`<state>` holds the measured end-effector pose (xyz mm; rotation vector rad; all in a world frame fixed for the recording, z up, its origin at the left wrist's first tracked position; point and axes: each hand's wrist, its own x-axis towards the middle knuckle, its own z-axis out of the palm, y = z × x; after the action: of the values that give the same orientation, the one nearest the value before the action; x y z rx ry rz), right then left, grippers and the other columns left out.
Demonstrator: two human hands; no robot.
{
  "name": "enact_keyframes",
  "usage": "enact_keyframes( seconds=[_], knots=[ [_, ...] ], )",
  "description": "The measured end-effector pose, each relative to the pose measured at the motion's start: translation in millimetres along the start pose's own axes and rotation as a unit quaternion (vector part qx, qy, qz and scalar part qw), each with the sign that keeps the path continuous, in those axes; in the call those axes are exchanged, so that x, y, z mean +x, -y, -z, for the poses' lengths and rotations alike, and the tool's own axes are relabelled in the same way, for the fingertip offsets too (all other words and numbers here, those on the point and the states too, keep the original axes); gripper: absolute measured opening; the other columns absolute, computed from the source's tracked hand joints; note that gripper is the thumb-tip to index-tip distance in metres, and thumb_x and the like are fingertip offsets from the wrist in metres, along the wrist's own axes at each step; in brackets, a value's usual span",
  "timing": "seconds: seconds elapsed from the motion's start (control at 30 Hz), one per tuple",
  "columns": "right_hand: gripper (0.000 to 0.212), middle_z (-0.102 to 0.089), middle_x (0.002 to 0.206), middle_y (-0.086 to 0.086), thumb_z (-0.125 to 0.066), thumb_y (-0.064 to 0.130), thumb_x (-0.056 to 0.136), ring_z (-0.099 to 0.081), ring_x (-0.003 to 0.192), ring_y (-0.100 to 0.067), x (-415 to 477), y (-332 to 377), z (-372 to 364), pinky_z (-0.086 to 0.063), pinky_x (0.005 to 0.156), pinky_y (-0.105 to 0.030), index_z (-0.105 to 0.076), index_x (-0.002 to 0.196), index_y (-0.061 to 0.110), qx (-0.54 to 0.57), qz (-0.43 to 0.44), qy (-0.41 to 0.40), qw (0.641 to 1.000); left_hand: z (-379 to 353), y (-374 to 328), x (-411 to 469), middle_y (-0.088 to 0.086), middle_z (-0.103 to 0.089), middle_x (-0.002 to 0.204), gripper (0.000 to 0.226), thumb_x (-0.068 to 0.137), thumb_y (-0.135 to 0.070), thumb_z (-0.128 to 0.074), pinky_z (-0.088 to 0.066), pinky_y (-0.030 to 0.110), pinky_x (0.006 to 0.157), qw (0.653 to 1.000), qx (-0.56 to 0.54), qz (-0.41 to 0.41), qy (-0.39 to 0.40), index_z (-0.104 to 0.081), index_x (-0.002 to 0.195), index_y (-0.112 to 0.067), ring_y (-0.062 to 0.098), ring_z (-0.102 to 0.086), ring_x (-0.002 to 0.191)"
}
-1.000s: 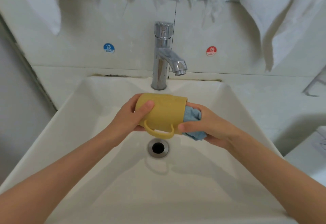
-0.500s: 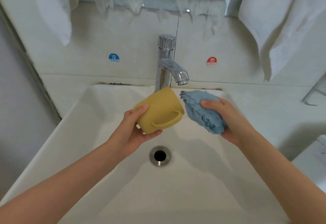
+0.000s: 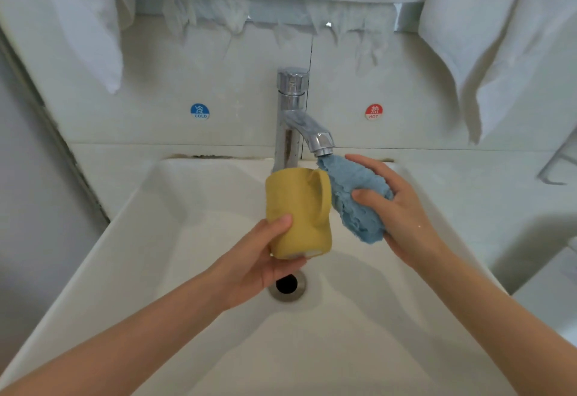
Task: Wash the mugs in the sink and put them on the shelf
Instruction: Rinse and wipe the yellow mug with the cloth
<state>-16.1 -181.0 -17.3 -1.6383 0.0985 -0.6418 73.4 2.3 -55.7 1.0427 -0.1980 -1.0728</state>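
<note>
Only the head view here, so one angle to go on.

What I'd worry about: the left hand (image 3: 265,258) has the mug (image 3: 296,208) low down by its base, thumb on the near wall and the other fingers wrapped under and behind. That grip is curled snug round it, but if the mug is wet or soapy it could slide out and drop into the sink (image 3: 125,224), right over the drain (image 3: 287,284). It's also close in front of the faucet (image 3: 293,121), so a careless lift could knock the rim or handle on the metal. The right hand (image 3: 402,211) has its grip closed round a bunched blue cloth (image 3: 352,196), whose far tip sits right under the spout. I can't see any water running, so rinsing probably needs a tap turn with both hands full. That's the awkward bit.

The mug itself is a matte mustard yellow, roughly upright, with its handle on the right side touching or just beside the cloth. There's a paler ring at the base. Its inside is hidden, so I can't say whether it's clean. No shelf in view, just white towels (image 3: 487,52) hanging above.
</note>
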Motion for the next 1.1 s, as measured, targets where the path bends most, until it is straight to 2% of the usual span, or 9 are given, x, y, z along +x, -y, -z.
enact_keyframes(
  seconds=[0.17, 0.3, 0.43, 0.57, 0.63, 0.7, 0.8, 1.0, 1.1],
  knots=[
    [0.045, -0.064, 0.106, 0.023, -0.055, 0.000, 0.081, -0.061, 0.093, 0.001, -6.9, 2.6, -7.7, -0.047, 0.077, -0.013, -0.057, 0.119, 0.023, -0.125, 0.160, 0.017, 0.979, -4.3, -5.0, -5.4, 0.005, -0.065, 0.117, 0.071, 0.065, -0.036, -0.074, -0.057, 0.028, 0.071, 0.997, 0.068, -0.030, -0.009, -0.046, 0.128, -0.020, 0.018, -0.068, 0.097],
    [0.046, -0.056, 0.129, -0.001, -0.052, -0.002, 0.077, -0.054, 0.117, -0.009, -9.0, -6.6, -11.8, -0.046, 0.097, -0.028, -0.058, 0.119, 0.016, -0.231, 0.236, 0.083, 0.940, -9.2, -1.1, -4.8, 0.006, -0.073, 0.099, 0.052, 0.067, -0.038, -0.063, -0.059, 0.031, 0.072, 0.998, 0.042, -0.019, -0.030, -0.056, 0.115, -0.018, 0.020, -0.070, 0.088],
    [0.043, -0.056, 0.127, -0.002, -0.051, 0.005, 0.072, -0.053, 0.118, -0.016, -14.1, -11.3, -20.0, -0.046, 0.096, -0.031, -0.065, 0.111, 0.014, -0.283, 0.272, 0.136, 0.909, -5.7, -6.5, -0.6, 0.011, -0.073, 0.095, 0.036, 0.088, -0.039, -0.050, -0.057, 0.033, 0.075, 0.998, -0.006, -0.033, -0.048, -0.060, 0.111, -0.014, 0.021, -0.068, 0.087],
    [0.035, -0.067, 0.101, -0.003, -0.052, -0.004, 0.070, -0.065, 0.087, -0.010, -15.6, -11.6, -21.1, -0.050, 0.072, -0.020, -0.069, 0.099, 0.009, -0.199, 0.202, 0.157, 0.946, 0.6, -11.2, -1.1, 0.008, -0.073, 0.093, 0.047, 0.071, -0.044, -0.055, -0.056, 0.030, 0.076, 0.997, 0.025, -0.047, -0.048, -0.062, 0.107, -0.014, 0.018, -0.068, 0.086],
    [0.028, -0.065, 0.070, -0.007, -0.048, -0.004, 0.075, -0.059, 0.054, -0.018, -15.8, -7.5, -19.0, -0.046, 0.048, -0.025, -0.067, 0.094, 0.002, -0.102, 0.131, 0.099, 0.981, 0.9, -11.0, -1.7, 0.009, -0.073, 0.090, 0.051, 0.067, -0.043, -0.057, -0.056, 0.031, 0.075, 0.998, 0.016, -0.042, -0.047, -0.059, 0.108, -0.013, 0.019, -0.069, 0.084],
    [0.023, -0.059, 0.059, -0.010, -0.047, -0.002, 0.081, -0.055, 0.046, -0.022, -14.0, -3.9, -14.7, -0.044, 0.041, -0.027, -0.063, 0.096, 0.001, -0.060, 0.090, -0.003, 0.994, 0.2, -10.3, -2.3, 0.012, -0.073, 0.088, 0.053, 0.066, -0.042, -0.059, -0.057, 0.032, 0.072, 0.999, 0.003, -0.030, -0.045, -0.056, 0.109, -0.012, 0.022, -0.070, 0.082],
    [0.023, -0.064, 0.083, 0.000, -0.057, 0.008, 0.079, -0.062, 0.065, -0.006, -9.2, -5.4, -12.1, -0.049, 0.057, -0.017, -0.057, 0.102, 0.010, -0.100, 0.071, -0.051, 0.991, -1.3, -8.6, -5.1, 0.013, -0.073, 0.092, 0.059, 0.065, -0.042, -0.059, -0.059, 0.033, 0.070, 1.000, 0.008, -0.008, -0.018, -0.054, 0.115, -0.011, 0.023, -0.070, 0.082],
    [0.038, -0.059, 0.116, 0.016, -0.058, 0.030, 0.077, -0.054, 0.109, -0.004, -10.6, -16.9, -13.3, -0.042, 0.092, -0.015, -0.055, 0.115, 0.034, -0.206, 0.103, 0.119, 0.966, -2.9, -3.6, -6.5, 0.014, -0.073, 0.088, 0.056, 0.065, -0.045, -0.055, -0.059, 0.032, 0.064, 0.999, 0.030, 0.023, 0.018, -0.057, 0.109, -0.011, 0.024, -0.071, 0.077],
    [0.045, -0.054, 0.125, 0.022, -0.057, 0.020, 0.078, -0.049, 0.116, -0.004, -8.8, -15.9, -9.3, -0.040, 0.096, -0.017, -0.053, 0.119, 0.039, -0.229, 0.114, 0.164, 0.953, -0.2, -4.3, -4.7, 0.011, -0.073, 0.084, 0.051, 0.065, -0.047, -0.053, -0.059, 0.029, 0.060, 0.999, 0.049, 0.003, 0.014, -0.058, 0.106, -0.015, 0.022, -0.071, 0.074]
  ],
)
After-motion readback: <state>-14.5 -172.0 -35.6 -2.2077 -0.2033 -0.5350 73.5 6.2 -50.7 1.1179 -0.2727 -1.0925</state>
